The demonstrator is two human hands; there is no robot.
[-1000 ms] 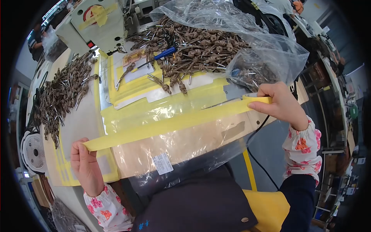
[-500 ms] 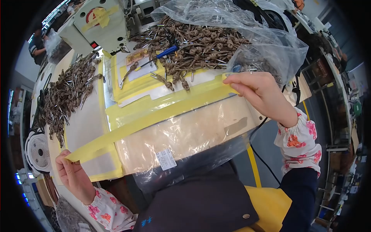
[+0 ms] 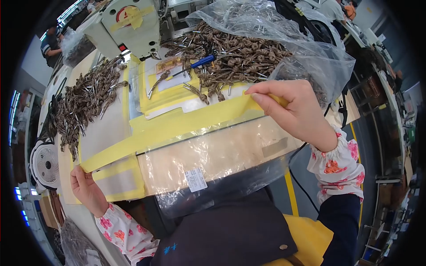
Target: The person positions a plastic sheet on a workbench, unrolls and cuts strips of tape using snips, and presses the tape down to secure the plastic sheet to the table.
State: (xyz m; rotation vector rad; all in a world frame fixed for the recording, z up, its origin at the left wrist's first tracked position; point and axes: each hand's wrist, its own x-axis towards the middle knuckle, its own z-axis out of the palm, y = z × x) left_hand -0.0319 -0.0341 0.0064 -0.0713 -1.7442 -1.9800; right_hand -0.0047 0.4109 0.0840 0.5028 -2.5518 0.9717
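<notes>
A long strip of yellow tape (image 3: 177, 129) is stretched slantwise between my two hands above the table's front part. My left hand (image 3: 88, 188) pinches its lower left end between thumb and fingers. At the upper right end, my right hand (image 3: 298, 113) grips the tape, part of which folds up behind the fingers. Under the strip lie the wooden tabletop (image 3: 239, 142) and a clear plastic bag (image 3: 222, 184) with a white label (image 3: 195, 179), hanging over the front edge. Beyond the tape, yellow-taped sheets (image 3: 164, 95) cover the work surface.
A heap of knotted brown cords with metal tips (image 3: 239, 51) lies at the back, beside a large clear bag (image 3: 324, 66). A second cord pile (image 3: 88, 97) is at left. A blue-handled screwdriver (image 3: 202, 62), a sewing machine (image 3: 131, 26) and a white fan (image 3: 44, 165) stand around.
The whole view has shifted slightly. My right hand has come a little to the left with its tape end, and the strip now shows more of its flat yellow face. Both hands keep their hold.
</notes>
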